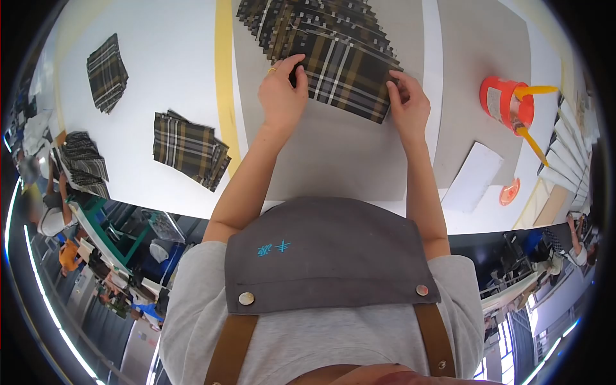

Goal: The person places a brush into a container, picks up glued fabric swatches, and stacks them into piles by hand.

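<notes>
Overlapping plaid fabric pieces lie fanned out on the grey board at the top centre. The nearest plaid piece lies at the front of the fan, tilted down to the right. At its left edge is my left hand, with a ring on one finger, thumb and forefinger curved around the corner. My right hand pinches the right edge of the same piece between thumb and fingers.
Two plaid stacks lie on the white table at left, with dark striped fabric beyond. A red tub with yellow-handled tools, a white sheet and an orange lid are at right. Other people are in the background.
</notes>
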The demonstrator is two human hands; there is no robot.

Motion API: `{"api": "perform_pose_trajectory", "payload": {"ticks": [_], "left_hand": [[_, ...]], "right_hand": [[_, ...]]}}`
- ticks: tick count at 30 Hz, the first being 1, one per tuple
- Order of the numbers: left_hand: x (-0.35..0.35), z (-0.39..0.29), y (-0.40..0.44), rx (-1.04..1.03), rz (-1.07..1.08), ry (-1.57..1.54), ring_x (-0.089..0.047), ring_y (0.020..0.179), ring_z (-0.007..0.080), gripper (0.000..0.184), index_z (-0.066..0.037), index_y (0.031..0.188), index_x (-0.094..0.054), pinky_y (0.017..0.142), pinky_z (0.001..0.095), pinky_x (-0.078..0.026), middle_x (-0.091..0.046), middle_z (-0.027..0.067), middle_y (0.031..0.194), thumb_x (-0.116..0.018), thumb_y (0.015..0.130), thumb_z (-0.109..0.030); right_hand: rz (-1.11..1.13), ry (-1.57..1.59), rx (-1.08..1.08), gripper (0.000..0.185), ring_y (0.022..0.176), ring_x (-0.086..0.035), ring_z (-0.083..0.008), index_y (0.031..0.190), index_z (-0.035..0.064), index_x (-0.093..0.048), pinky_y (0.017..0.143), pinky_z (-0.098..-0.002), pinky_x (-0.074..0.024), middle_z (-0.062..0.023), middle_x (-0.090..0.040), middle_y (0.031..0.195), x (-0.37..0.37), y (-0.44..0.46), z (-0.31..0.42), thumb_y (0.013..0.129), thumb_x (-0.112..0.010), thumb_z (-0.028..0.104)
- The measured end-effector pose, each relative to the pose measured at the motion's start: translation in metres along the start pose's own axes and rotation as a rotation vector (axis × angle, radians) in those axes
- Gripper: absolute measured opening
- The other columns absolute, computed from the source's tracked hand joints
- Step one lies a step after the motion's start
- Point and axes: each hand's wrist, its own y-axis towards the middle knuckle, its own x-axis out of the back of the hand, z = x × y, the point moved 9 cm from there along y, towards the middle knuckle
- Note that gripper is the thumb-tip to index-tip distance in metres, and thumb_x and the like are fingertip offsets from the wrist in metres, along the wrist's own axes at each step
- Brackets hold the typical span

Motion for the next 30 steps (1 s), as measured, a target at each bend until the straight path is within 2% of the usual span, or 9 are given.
{"api": "perform_pose_trajectory", "payload": {"ticks": [10,13,22,25,30], "left_hand": [[0.0037,0.0001,0.0013,0.022,0.004,0.006,-0.061,0.066,0.0252,0.018,-0.011,0.104,-0.070,0.063,0.0388,-0.049,-0.065,0.0077,0.086,-0.061,0.088,-0.011],[0.0053,-0.0001,0.0015,0.015,-0.027,0.013,-0.056,0.062,0.0200,0.021,-0.011,0.106,-0.072,0.059,0.0318,-0.046,-0.065,0.0081,0.081,-0.063,0.086,-0.008],[0.0056,0.0020,0.0013,0.023,-0.035,-0.033,-0.056,0.061,0.0208,0.021,-0.009,0.105,-0.072,0.059,0.0318,-0.046,-0.065,0.0093,0.082,-0.063,0.086,-0.007],[0.0034,0.0042,0.0003,0.054,-0.022,-0.081,-0.059,0.062,0.0261,0.019,-0.009,0.105,-0.069,0.061,0.0393,-0.048,-0.065,0.0104,0.086,-0.062,0.087,-0.009],[0.0013,0.0046,0.0007,0.049,-0.016,-0.055,-0.060,0.065,0.0269,0.019,-0.010,0.106,-0.069,0.064,0.0389,-0.049,-0.065,0.0104,0.088,-0.062,0.088,-0.009]], "right_hand": [[0.026,0.034,-0.056,0.020,0.059,-0.047,-0.0076,0.109,0.0111,-0.071,0.057,-0.0232,-0.0425,-0.0002,-0.056,0.076,-0.0040,-0.0001,-0.0004,0.089,-0.070,0.011],[0.024,0.022,-0.051,0.020,0.059,-0.048,-0.0075,0.109,0.0112,-0.071,0.057,-0.0228,-0.0423,-0.0002,-0.057,0.076,-0.0043,0.0000,-0.0006,0.089,-0.070,0.011],[0.021,0.021,-0.037,0.021,0.058,-0.048,-0.0071,0.109,0.0112,-0.071,0.056,-0.0222,-0.0419,0.0001,-0.058,0.077,-0.0041,0.0005,-0.0013,0.089,-0.070,0.011],[0.012,0.058,-0.056,0.021,0.057,-0.047,-0.0067,0.109,0.0113,-0.071,0.055,-0.0219,-0.0413,0.0007,-0.057,0.077,-0.0046,0.0005,-0.0039,0.088,-0.070,0.011],[0.013,0.029,-0.044,0.021,0.056,-0.046,-0.0065,0.109,0.0117,-0.071,0.054,-0.0220,-0.0406,0.0010,-0.057,0.077,-0.0053,0.0005,-0.0028,0.088,-0.071,0.011]]}}
